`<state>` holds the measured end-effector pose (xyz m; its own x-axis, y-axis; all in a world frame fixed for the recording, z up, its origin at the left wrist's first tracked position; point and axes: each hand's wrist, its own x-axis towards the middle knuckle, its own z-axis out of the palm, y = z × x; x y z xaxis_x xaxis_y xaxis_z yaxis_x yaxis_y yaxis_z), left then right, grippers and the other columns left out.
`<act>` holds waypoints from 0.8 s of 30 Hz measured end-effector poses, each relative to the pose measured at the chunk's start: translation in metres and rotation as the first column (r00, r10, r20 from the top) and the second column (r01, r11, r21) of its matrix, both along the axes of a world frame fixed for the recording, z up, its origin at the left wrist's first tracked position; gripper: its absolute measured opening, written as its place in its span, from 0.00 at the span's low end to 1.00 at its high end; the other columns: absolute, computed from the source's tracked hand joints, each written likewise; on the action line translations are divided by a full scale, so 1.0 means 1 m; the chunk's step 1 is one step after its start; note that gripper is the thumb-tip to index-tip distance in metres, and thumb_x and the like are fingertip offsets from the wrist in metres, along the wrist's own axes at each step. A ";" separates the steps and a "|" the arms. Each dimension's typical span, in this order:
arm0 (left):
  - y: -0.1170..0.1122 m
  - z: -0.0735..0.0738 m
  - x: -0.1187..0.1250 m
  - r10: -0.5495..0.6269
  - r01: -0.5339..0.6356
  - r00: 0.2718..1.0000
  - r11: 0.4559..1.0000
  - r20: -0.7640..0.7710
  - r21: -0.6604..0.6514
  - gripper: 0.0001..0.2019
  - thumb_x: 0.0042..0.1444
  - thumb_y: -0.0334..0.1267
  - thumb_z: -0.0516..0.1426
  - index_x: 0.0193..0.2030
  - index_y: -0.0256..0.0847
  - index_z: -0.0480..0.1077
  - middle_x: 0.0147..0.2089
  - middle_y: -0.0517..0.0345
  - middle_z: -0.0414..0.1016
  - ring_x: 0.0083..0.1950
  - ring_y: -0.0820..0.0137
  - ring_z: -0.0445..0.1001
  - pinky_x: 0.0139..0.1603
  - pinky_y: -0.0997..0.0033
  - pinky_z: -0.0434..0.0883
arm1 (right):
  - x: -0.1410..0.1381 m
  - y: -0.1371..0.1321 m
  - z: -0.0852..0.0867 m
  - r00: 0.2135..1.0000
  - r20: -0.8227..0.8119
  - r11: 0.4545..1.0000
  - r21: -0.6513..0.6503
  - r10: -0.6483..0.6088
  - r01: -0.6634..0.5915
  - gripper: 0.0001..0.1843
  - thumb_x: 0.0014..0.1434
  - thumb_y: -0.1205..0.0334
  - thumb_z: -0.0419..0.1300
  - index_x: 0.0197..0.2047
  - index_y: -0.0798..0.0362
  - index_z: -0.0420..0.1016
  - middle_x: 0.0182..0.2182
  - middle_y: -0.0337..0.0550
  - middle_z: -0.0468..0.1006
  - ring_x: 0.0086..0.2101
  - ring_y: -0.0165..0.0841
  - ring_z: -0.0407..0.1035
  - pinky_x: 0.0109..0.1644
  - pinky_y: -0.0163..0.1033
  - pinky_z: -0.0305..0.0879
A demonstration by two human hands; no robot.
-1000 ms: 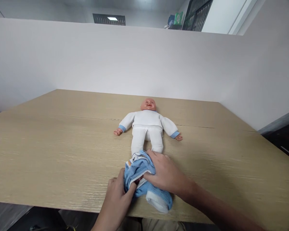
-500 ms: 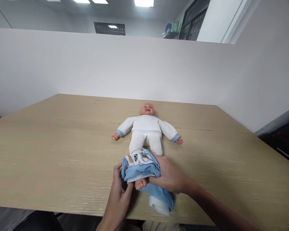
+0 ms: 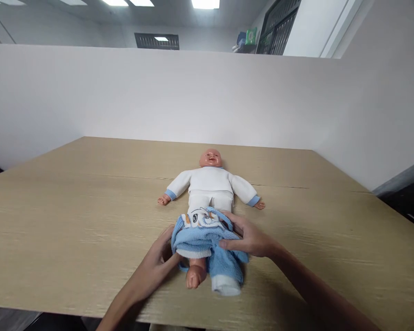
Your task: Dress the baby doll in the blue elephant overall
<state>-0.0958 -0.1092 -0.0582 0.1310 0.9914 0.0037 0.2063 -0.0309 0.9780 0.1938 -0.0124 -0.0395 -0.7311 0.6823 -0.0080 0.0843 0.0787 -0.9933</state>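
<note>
A baby doll [image 3: 211, 180] in white clothes with blue cuffs lies on its back, its head away from me. Blue terry pants [image 3: 198, 240] with an embroidered animal face are bunched around its lower legs. One bare foot [image 3: 195, 276] sticks out of the pant leg on the left; the other foot is hidden in the right pant leg [image 3: 226, 271]. My left hand [image 3: 160, 257] is closed on the left edge of the pants. My right hand [image 3: 246, 236] grips their right side near the waistband, thumb on the front.
The doll rests on a wide wooden table [image 3: 89, 220] with a seam across it. A white partition [image 3: 200, 96] rises behind the table. A dark object [image 3: 407, 197] stands past the right edge.
The pants have moved up the doll's legs, so more of the left foot and ankle shows. My right hand has shifted right and slightly up; my left hand has moved slightly left.
</note>
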 end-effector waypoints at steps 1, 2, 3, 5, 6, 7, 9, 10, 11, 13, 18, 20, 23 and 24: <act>-0.001 0.002 -0.004 -0.039 0.038 0.999 0.999 -0.018 -0.021 0.33 0.70 0.55 0.60 0.77 0.46 0.64 0.82 0.46 0.59 0.81 0.50 0.59 0.82 0.49 0.57 | 0.002 0.000 -0.007 0.999 -0.053 0.998 -0.055 0.010 -0.013 0.44 0.59 0.53 0.77 0.73 0.49 0.65 0.62 0.48 0.75 0.61 0.43 0.69 0.71 0.49 0.63; -0.003 0.003 -0.008 -0.074 0.072 0.996 0.997 -0.045 -0.040 0.34 0.69 0.55 0.61 0.77 0.47 0.62 0.83 0.46 0.57 0.82 0.49 0.57 0.83 0.48 0.55 | 0.003 0.001 -0.013 0.994 -0.110 0.995 -0.101 0.015 -0.026 0.41 0.59 0.53 0.77 0.71 0.48 0.68 0.59 0.46 0.76 0.58 0.40 0.70 0.68 0.45 0.65; -0.004 0.003 -0.013 -0.102 0.098 0.992 0.993 -0.074 -0.060 0.35 0.69 0.55 0.62 0.78 0.48 0.62 0.83 0.47 0.56 0.83 0.49 0.55 0.84 0.47 0.53 | 0.004 0.002 -0.019 0.986 -0.166 0.989 -0.141 0.015 -0.039 0.37 0.59 0.54 0.77 0.67 0.49 0.71 0.55 0.43 0.76 0.54 0.38 0.70 0.64 0.41 0.67; -0.004 0.001 -0.021 -0.153 0.143 0.983 0.985 -0.102 -0.097 0.36 0.67 0.56 0.63 0.78 0.50 0.61 0.83 0.48 0.55 0.83 0.48 0.52 0.84 0.45 0.50 | 0.006 0.002 -0.028 0.966 -0.259 0.975 -0.216 0.000 -0.058 0.28 0.57 0.54 0.78 0.58 0.50 0.76 0.46 0.38 0.75 0.46 0.32 0.69 0.52 0.34 0.67; -0.003 0.000 -0.025 -0.177 0.168 0.981 0.980 -0.085 -0.104 0.36 0.67 0.57 0.63 0.78 0.50 0.61 0.83 0.48 0.56 0.83 0.47 0.53 0.84 0.44 0.52 | 0.006 0.002 -0.031 0.955 -0.295 0.964 -0.257 -0.018 -0.061 0.27 0.55 0.54 0.78 0.54 0.50 0.76 0.44 0.37 0.73 0.43 0.30 0.68 0.48 0.32 0.66; -0.001 0.000 -0.028 -0.186 0.180 0.981 0.978 -0.053 -0.104 0.36 0.68 0.58 0.62 0.77 0.51 0.60 0.82 0.48 0.58 0.81 0.46 0.56 0.82 0.43 0.55 | 0.007 0.002 -0.033 0.946 -0.323 0.952 -0.300 -0.041 -0.061 0.28 0.54 0.54 0.79 0.53 0.50 0.76 0.43 0.36 0.73 0.41 0.30 0.67 0.46 0.31 0.66; 0.006 0.003 -0.029 -0.150 0.148 0.989 0.986 -0.020 -0.080 0.34 0.70 0.59 0.58 0.78 0.52 0.57 0.79 0.47 0.60 0.77 0.46 0.62 0.77 0.42 0.63 | 0.008 0.001 -0.035 0.934 -0.347 0.927 -0.370 -0.080 -0.058 0.32 0.53 0.53 0.79 0.57 0.50 0.74 0.44 0.37 0.74 0.42 0.31 0.69 0.46 0.32 0.67; 0.011 0.007 -0.028 -0.112 0.110 0.993 0.993 -0.042 -0.052 0.34 0.71 0.59 0.57 0.78 0.53 0.56 0.79 0.46 0.60 0.76 0.47 0.64 0.75 0.43 0.65 | 0.008 0.000 -0.035 0.931 -0.351 0.919 -0.391 -0.095 -0.054 0.35 0.53 0.53 0.79 0.59 0.50 0.73 0.45 0.39 0.75 0.43 0.32 0.70 0.48 0.33 0.68; 0.018 0.013 -0.024 -0.076 0.075 0.993 0.997 -0.095 -0.009 0.33 0.71 0.58 0.57 0.78 0.54 0.55 0.79 0.47 0.59 0.75 0.48 0.64 0.75 0.43 0.65 | 0.008 0.000 -0.035 0.930 -0.351 0.912 -0.407 -0.107 -0.048 0.37 0.52 0.53 0.79 0.60 0.50 0.72 0.46 0.39 0.75 0.44 0.33 0.70 0.49 0.34 0.68; 0.034 0.030 -0.015 -0.058 0.090 0.964 0.990 -0.260 0.113 0.31 0.72 0.56 0.58 0.76 0.55 0.58 0.79 0.48 0.58 0.77 0.50 0.60 0.78 0.44 0.60 | 0.009 -0.002 -0.035 0.927 -0.351 0.908 -0.418 -0.130 -0.031 0.36 0.51 0.54 0.80 0.59 0.51 0.72 0.44 0.39 0.75 0.42 0.32 0.71 0.46 0.33 0.69; 0.089 0.075 0.013 -0.360 0.534 0.747 0.825 -0.558 0.182 0.15 0.70 0.54 0.61 0.51 0.46 0.79 0.72 0.50 0.70 0.75 0.52 0.60 0.77 0.51 0.58 | 0.008 -0.002 -0.034 0.919 -0.350 0.910 -0.413 -0.183 0.024 0.32 0.47 0.57 0.82 0.51 0.52 0.74 0.39 0.36 0.73 0.36 0.27 0.69 0.40 0.30 0.68; 0.109 0.084 0.020 -0.505 0.635 0.704 0.762 -0.498 0.126 0.16 0.66 0.54 0.65 0.43 0.43 0.78 0.64 0.51 0.76 0.68 0.55 0.67 0.71 0.58 0.64 | 0.009 0.000 -0.033 0.918 -0.349 0.914 -0.403 -0.185 0.031 0.31 0.46 0.58 0.83 0.49 0.53 0.75 0.37 0.35 0.73 0.35 0.26 0.68 0.40 0.29 0.67; 0.129 0.088 0.025 -0.690 0.709 0.666 0.703 -0.284 -0.048 0.20 0.64 0.56 0.66 0.41 0.40 0.74 0.44 0.56 0.76 0.45 0.66 0.72 0.47 0.68 0.70 | 0.015 0.003 -0.029 0.948 -0.294 0.923 -0.384 -0.124 0.002 0.30 0.49 0.55 0.82 0.52 0.53 0.77 0.39 0.36 0.76 0.36 0.27 0.71 0.42 0.29 0.69; 0.133 0.087 0.028 -0.719 0.721 0.660 0.688 -0.219 -0.087 0.20 0.65 0.57 0.65 0.41 0.39 0.72 0.39 0.59 0.72 0.39 0.70 0.69 0.40 0.71 0.67 | 0.018 0.004 -0.027 0.964 -0.255 0.928 -0.372 -0.074 -0.028 0.30 0.52 0.53 0.81 0.54 0.53 0.77 0.40 0.38 0.78 0.38 0.29 0.72 0.44 0.31 0.71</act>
<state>-0.0683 0.0238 0.0290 0.8018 0.5871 -0.1114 0.3222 -0.2678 0.9080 0.2120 -0.0084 -0.0666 -0.7258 0.6838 -0.0746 -0.1833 -0.2969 -0.9372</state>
